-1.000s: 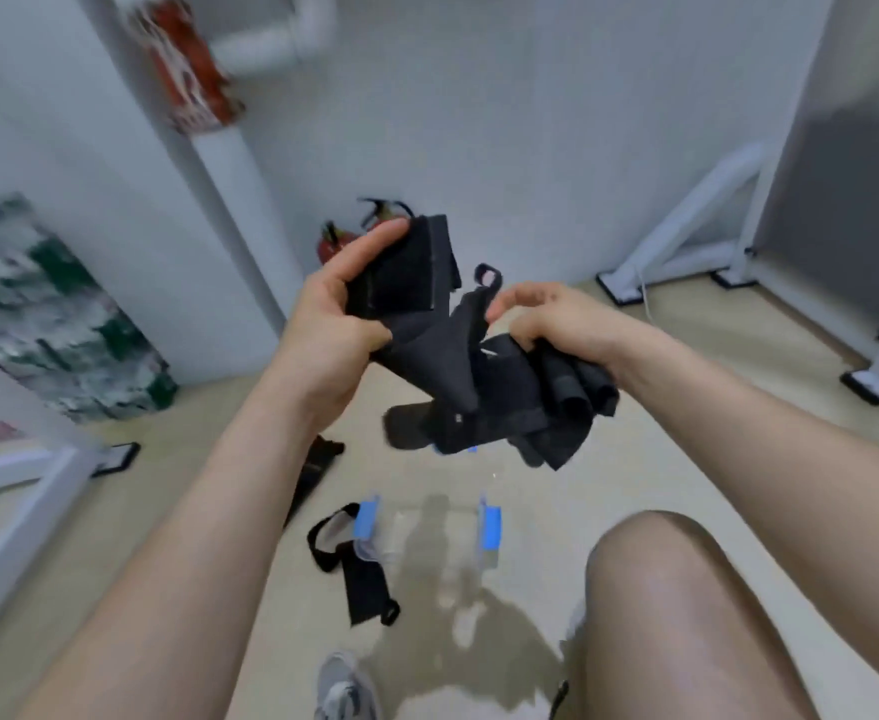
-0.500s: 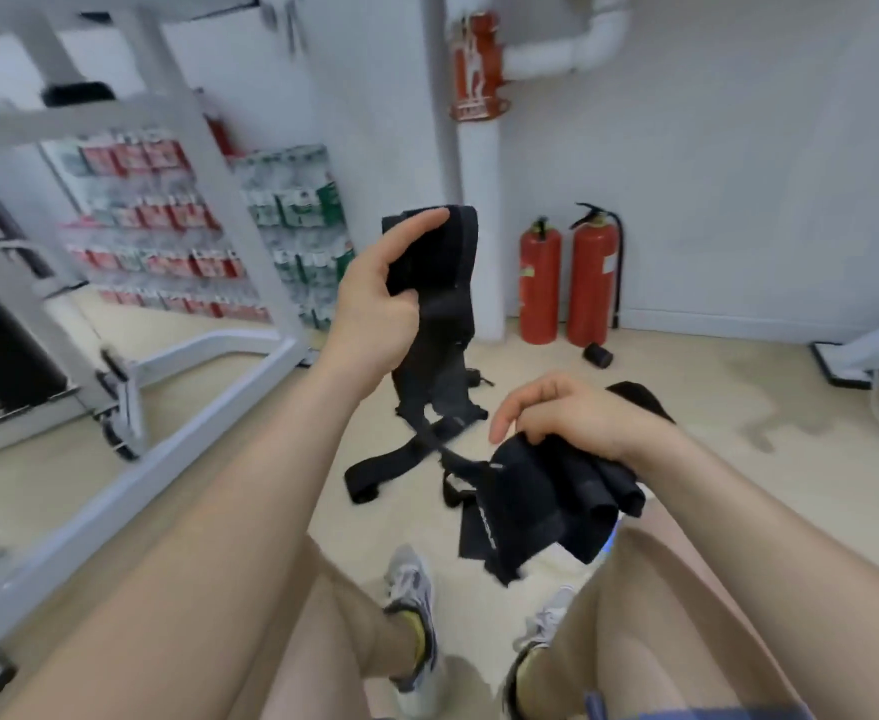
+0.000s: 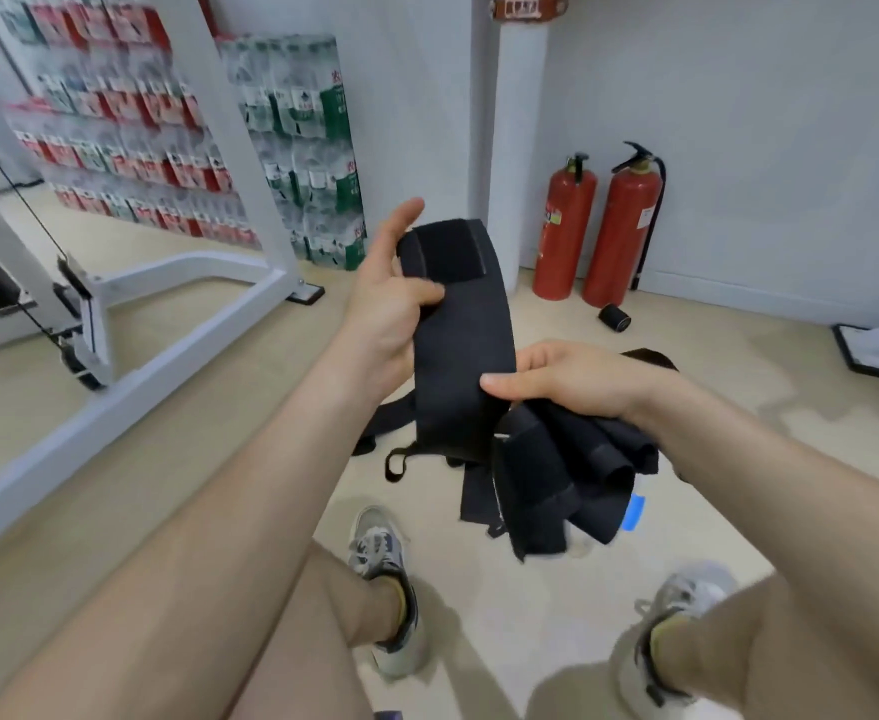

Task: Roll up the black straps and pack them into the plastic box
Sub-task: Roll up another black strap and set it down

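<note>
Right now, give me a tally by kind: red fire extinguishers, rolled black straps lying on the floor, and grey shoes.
Red fire extinguishers: 2
Rolled black strap on the floor: 1
Grey shoes: 2
Total: 5

Goes bare-armed from left hand (image 3: 390,304) and right hand (image 3: 572,376) back to the near edge of view. Wears low trainers on both feet: left trainer (image 3: 381,550) in grey mesh with paler panels, white laces crossed over the tongue, a dark padded collar and a pale sole; right trainer (image 3: 686,595) in the same grey and white, blurred at the toe, dark round the heel collar. Shows a band of mustard-yellow above each collar, left sock (image 3: 401,599) and right sock (image 3: 667,634). Leaves shins and knees bare above the socks. Carries a purplish patch (image 3: 388,715) at the near edge between the legs, too small to identify
</note>
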`<state>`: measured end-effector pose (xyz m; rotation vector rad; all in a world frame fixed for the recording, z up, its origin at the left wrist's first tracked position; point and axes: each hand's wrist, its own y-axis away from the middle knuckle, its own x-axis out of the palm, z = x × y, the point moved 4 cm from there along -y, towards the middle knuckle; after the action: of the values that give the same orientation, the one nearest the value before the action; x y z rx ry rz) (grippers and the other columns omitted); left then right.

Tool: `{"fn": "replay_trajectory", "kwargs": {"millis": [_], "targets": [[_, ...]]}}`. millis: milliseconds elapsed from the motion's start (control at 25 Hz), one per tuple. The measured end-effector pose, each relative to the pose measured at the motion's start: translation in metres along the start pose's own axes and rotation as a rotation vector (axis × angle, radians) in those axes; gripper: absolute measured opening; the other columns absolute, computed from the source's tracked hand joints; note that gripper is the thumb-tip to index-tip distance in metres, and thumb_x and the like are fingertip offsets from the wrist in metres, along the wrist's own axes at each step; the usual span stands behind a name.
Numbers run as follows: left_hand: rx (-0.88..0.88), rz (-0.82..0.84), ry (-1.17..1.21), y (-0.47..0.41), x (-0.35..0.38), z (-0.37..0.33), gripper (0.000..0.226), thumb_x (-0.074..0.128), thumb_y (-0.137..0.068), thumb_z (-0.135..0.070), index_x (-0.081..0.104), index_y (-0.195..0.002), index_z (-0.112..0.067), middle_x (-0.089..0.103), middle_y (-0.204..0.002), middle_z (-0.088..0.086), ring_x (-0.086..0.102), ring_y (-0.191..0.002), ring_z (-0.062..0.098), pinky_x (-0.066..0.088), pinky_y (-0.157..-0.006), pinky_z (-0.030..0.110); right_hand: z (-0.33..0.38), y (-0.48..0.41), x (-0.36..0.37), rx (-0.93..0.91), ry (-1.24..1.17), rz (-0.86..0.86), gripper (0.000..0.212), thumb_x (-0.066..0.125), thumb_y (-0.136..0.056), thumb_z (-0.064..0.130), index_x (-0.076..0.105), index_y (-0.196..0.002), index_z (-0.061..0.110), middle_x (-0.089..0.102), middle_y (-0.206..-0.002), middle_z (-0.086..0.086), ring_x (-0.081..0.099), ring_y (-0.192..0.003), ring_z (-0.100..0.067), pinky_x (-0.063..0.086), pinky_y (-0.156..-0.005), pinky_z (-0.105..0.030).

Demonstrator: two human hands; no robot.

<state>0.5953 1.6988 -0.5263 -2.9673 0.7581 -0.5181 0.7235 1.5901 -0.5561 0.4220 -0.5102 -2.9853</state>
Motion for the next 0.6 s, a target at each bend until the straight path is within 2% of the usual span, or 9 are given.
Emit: {"fn": "replay_trajectory", "kwargs": {"millis": [80, 120, 160, 200, 280, 400, 440, 520, 600], "targets": [[-0.17, 0.036, 0.047, -0.014, 0.0, 0.023, 0.053, 0.053, -0.101, -0.015, 0.036, -0.147, -0.034, 0.068, -0.118, 0.009, 0.068, -0.1, 0.026, 0.054, -0.092, 0.049, -0.008, -0.007, -0.02, 0.013, -0.16, -0.147, 0.03, 0.067, -0.09, 0.032, 0.07, -0.098, 0.003, 0.075, -0.093, -0.013, 0.071, -0.08, -0.024, 0.057, -0.083, -0.036], [-0.299, 0.085, -0.027, -0.015, 0.001, 0.04, 0.051, 0.056, -0.099, -0.037, 0.037, -0.147, -0.035, 0.068, -0.122, 0.01, 0.069, -0.098, 0.025, 0.056, -0.087, 0.045, -0.013, -0.009, -0.033, 0.014, -0.287, -0.232, 0.029, 0.068, -0.09, 0.033, 0.071, -0.093, 0.005, 0.075, -0.091, -0.013, 0.071, -0.077, -0.025, 0.058, -0.081, -0.036], [-0.42, 0.17, -0.116, -0.011, 0.005, 0.053, 0.052, 0.056, -0.095, -0.051, 0.043, -0.142, -0.032, 0.069, -0.121, 0.011, 0.071, -0.095, 0.023, 0.059, -0.082, 0.04, -0.019, -0.01, -0.044, 0.026, -0.441, -0.307, 0.027, 0.068, -0.089, 0.034, 0.072, -0.086, 0.007, 0.075, -0.088, -0.011, 0.071, -0.073, -0.024, 0.059, -0.076, -0.034], [-0.499, 0.252, -0.202, -0.006, 0.011, 0.064, 0.049, 0.055, -0.093, -0.057, 0.053, -0.133, -0.028, 0.073, -0.114, 0.009, 0.071, -0.088, 0.018, 0.059, -0.074, 0.032, -0.026, -0.013, -0.055, 0.046, -0.605, -0.373, 0.026, 0.068, -0.09, 0.033, 0.073, -0.079, 0.01, 0.075, -0.08, -0.009, 0.071, -0.066, -0.022, 0.06, -0.067, -0.03], [-0.538, 0.369, -0.23, -0.002, 0.02, 0.078, 0.041, 0.059, -0.091, -0.053, 0.062, -0.118, -0.022, 0.076, -0.097, -0.001, 0.071, -0.08, 0.009, 0.055, -0.065, 0.024, -0.038, -0.02, -0.067, 0.086, -0.834, -0.446, 0.03, 0.066, -0.092, 0.029, 0.071, -0.068, 0.012, 0.072, -0.067, -0.006, 0.069, -0.056, -0.019, 0.058, -0.053, -0.025], [-0.519, 0.494, -0.147, 0.002, 0.033, 0.079, 0.037, 0.072, -0.081, -0.048, 0.07, -0.109, -0.023, 0.074, -0.099, -0.002, 0.07, -0.088, 0.014, 0.059, -0.071, 0.034, -0.042, -0.026, -0.073, 0.076, -0.963, -0.448, 0.032, 0.063, -0.095, 0.025, 0.069, -0.067, 0.011, 0.069, -0.064, -0.006, 0.068, -0.055, -0.019, 0.057, -0.051, -0.024], [-0.509, 0.485, -0.126, -0.001, 0.033, 0.081, 0.029, 0.072, -0.083, -0.042, 0.072, -0.106, -0.024, 0.073, -0.101, 0.0, 0.07, -0.09, 0.016, 0.059, -0.072, 0.037, -0.041, -0.026, -0.075, 0.061, -0.973, -0.437, 0.028, 0.063, -0.095, 0.025, 0.068, -0.071, 0.01, 0.069, -0.066, -0.006, 0.067, -0.056, -0.019, 0.057, -0.054, -0.025], [-0.523, 0.336, -0.12, -0.009, 0.031, 0.084, 0.019, 0.061, -0.095, -0.034, 0.072, -0.104, -0.022, 0.075, -0.106, 0.001, 0.07, -0.095, 0.019, 0.059, -0.077, 0.037, -0.038, -0.025, -0.081, 0.01, -0.958, -0.401, 0.024, 0.064, -0.094, 0.026, 0.07, -0.077, 0.01, 0.07, -0.071, -0.006, 0.068, -0.062, -0.019, 0.059, -0.061, -0.027], [-0.456, 0.282, -0.268, -0.016, 0.024, 0.085, 0.016, 0.06, -0.096, -0.032, 0.074, -0.101, -0.024, 0.075, -0.109, 0.0, 0.068, -0.107, 0.02, 0.056, -0.092, 0.041, -0.035, -0.024, -0.086, -0.063, -0.847, -0.355, 0.019, 0.065, -0.093, 0.026, 0.07, -0.091, 0.008, 0.072, -0.079, -0.006, 0.07, -0.07, -0.02, 0.058, -0.065, -0.029]]}}
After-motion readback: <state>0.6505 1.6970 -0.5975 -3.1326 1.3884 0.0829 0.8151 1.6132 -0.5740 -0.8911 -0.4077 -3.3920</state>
